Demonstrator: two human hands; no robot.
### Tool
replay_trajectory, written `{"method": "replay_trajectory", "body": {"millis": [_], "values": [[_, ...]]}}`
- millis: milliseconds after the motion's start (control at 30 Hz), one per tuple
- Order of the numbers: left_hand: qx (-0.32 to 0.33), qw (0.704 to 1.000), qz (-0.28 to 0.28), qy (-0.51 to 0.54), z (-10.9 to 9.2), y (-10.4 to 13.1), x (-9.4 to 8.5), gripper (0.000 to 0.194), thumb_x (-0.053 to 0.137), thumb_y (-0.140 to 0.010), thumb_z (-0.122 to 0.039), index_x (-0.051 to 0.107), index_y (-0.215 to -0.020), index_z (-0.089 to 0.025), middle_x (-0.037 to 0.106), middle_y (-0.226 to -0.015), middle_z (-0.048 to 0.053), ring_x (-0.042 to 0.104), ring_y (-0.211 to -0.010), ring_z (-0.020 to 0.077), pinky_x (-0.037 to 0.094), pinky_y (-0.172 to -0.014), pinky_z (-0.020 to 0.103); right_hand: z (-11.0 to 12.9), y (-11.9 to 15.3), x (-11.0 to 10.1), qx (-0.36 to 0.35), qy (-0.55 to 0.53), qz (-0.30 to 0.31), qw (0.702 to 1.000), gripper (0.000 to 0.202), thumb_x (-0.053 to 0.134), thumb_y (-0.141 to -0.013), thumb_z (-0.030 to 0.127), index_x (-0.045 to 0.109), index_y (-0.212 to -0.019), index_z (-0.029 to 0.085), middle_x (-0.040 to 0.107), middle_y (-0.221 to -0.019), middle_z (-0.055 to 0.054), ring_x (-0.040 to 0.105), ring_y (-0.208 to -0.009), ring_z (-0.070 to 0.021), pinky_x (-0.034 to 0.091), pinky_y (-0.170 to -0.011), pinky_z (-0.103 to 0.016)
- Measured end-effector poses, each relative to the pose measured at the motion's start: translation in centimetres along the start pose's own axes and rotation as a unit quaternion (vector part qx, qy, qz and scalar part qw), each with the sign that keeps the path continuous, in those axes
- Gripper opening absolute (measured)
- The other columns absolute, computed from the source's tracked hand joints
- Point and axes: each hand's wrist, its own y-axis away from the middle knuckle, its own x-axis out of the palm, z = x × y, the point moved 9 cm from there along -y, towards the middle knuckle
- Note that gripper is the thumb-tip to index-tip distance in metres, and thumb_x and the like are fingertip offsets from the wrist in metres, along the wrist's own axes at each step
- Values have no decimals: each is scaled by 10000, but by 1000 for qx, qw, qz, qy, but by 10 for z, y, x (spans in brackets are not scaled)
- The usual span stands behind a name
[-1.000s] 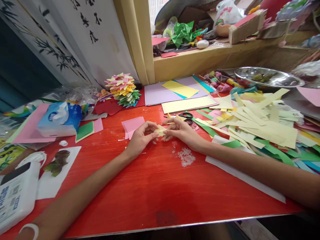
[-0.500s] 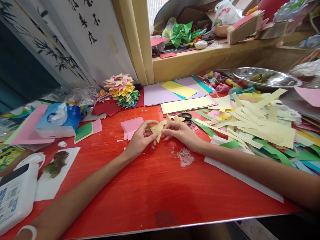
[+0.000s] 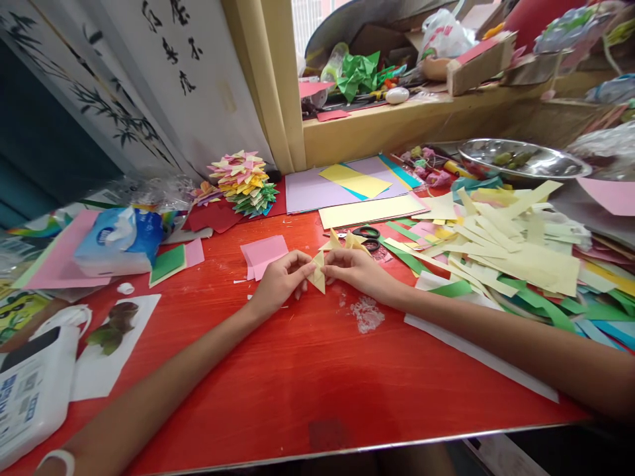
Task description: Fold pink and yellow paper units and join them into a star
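A small folded piece of pale yellow paper (image 3: 318, 274) is pinched between both hands above the red table (image 3: 278, 383). My left hand (image 3: 284, 280) grips its left side with thumb and fingers, and my right hand (image 3: 354, 270) grips its right side. Just behind my right hand are more folded yellow pieces (image 3: 353, 242) and black-handled scissors (image 3: 368, 233). Pink paper squares (image 3: 262, 256) lie to the left, beyond my left hand. A small heap of clear bits (image 3: 367, 315) rests below my right hand.
Paper strips (image 3: 516, 244) pile up at right, near a metal dish (image 3: 523, 160). Coloured sheets (image 3: 307, 188) and a layered origami stack (image 3: 243, 182) stand at the back. On the left are a tissue pack (image 3: 119, 239) and a white device (image 3: 40, 390).
The folded yellow paper has turned in my fingers and now stands narrower, its point downward. Both hands have shifted slightly, and the view has moved a little.
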Motion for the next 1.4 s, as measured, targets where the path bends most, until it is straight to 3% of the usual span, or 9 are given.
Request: {"method": "replay_trajectory", "body": {"millis": [167,333,433,533,800,967,1133,1267,1400], "values": [[15,1000,-11,-11,-1,1,-3,216,476,-804,-379,484,-773,-166,500,-557,-38,468,-442,74,388,-409,189,6,2,9,9,-36,44,998,228,510,-787,365,524,-713,150,565,-696,-22,555,-654,-114,451,-656,-262],[183,956,-121,-193,-39,16,-13,214,507,-804,-310,521,-976,-182,560,-959,39,526,-853,130,459,-722,266,7,2,6,17,-77,33,996,164,514,-787,291,544,-713,147,557,-688,-12,551,-626,-101,449,-649,-255],[290,907,-81,-294,-56,25,4,337,519,-806,-263,490,-1140,-225,516,-1184,49,427,-1103,174,383,-931,362,6,2,6,22,-122,34,992,144,533,-775,277,558,-732,142,572,-679,-5,561,-609,-92,460,-661,-255],[328,882,-55,-334,-58,27,13,335,495,-824,-234,500,-1159,-229,518,-1223,37,365,-1181,175,331,-994,389,7,3,8,18,-156,41,987,184,540,-777,312,586,-778,134,614,-752,-28,594,-677,-103,473,-711,-267],[301,900,-38,-313,-49,22,13,370,484,-831,-254,461,-1197,-207,538,-1198,55,460,-1108,149,381,-947,340,11,6,4,-11,-133,24,991,238,541,-774,350,629,-724,134,626,-732,-27,588,-703,-110,470,-726,-275],[210,934,-51,-285,-40,18,6,252,486,-825,-300,561,-1036,-184,645,-910,26,582,-811,122,453,-741,242,12,5,2,-20,-107,14,994,246,537,-777,362,637,-752,138,631,-755,-33,582,-718,-113,462,-715,-264],[139,972,-93,-163,-27,13,-10,192,500,-810,-324,601,-912,-197,647,-862,7,583,-744,119,449,-721,241,4,0,-2,5,-123,-11,992,264,528,-788,372,555,-909,139,595,-682,-19,584,-598,-104,471,-581,-239],[133,985,-74,-82,-22,8,-12,211,520,-791,-333,626,-892,-181,620,-902,39,568,-708,114,466,-654,236,4,0,10,-1,-74,46,996,310,505,-804,390,543,-986,142,593,-709,-23,562,-554,-92,464,-549,-234],[140,984,-58,-99,-26,7,-8,215,519,-788,-352,639,-836,-181,574,-885,40,542,-646,95,451,-614,227,7,3,15,-20,-28,73,997,290,452,-832,413,571,-823,148,589,-746,-35,543,-547,-85,448,-543,-234]]}}
